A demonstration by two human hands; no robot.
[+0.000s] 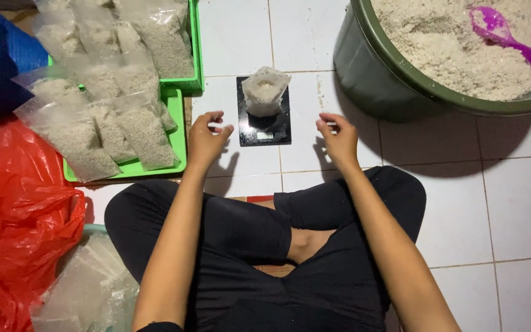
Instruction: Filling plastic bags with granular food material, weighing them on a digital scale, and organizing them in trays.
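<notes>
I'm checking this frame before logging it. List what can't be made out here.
- Scale display, head view: too small and blurred to read.
- Green basin: cut off by the top and right edges.
- Purple scoop: bowl partly buried in the grain.
- Left hand and right hand: fingertips pinched; anything held is too small to see.
- Red bag: contents hidden by the plastic.

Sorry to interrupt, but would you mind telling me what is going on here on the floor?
A person sits cross-legged on white tiles. A small clear bag of white grain stands open on a black digital scale. The left hand and right hand hover empty on either side of the scale. Filled bags lie on green trays at left; a green basin of grain holds a purple scoop.
</notes>
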